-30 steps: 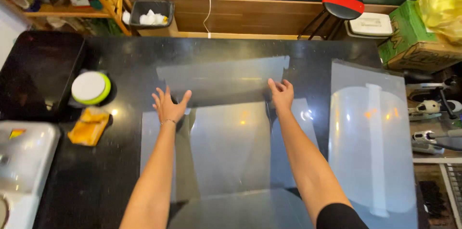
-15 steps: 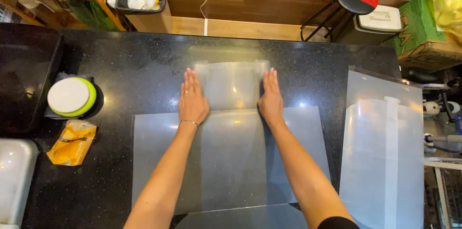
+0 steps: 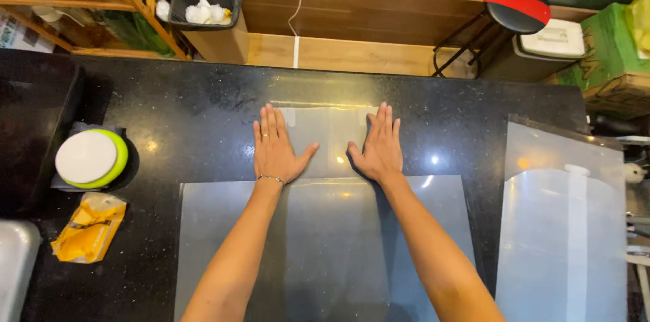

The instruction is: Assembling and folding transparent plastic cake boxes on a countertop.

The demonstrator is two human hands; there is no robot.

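A clear plastic sheet (image 3: pixel 325 247) lies flat on the black stone counter (image 3: pixel 196 119), its far flap (image 3: pixel 328 129) folded toward the wall. My left hand (image 3: pixel 274 146) presses palm down on the flap's left part, fingers spread, a ring and a bracelet on it. My right hand (image 3: pixel 379 146) presses flat on the flap's right part. Neither hand grips anything. The two thumbs point at each other with a narrow gap between them.
A stack of clear sheets (image 3: pixel 562 227) lies at the right. On the left sit a white and green round lid (image 3: pixel 90 157) and a yellow packet (image 3: pixel 88 227). Behind the counter stand a red and black stool (image 3: pixel 518 7) and a black bin (image 3: pixel 203 4).
Both hands have slid closer together along the folded flap and now lie flat near its middle. The camera has tilted a little, so the counter sits lower in view.
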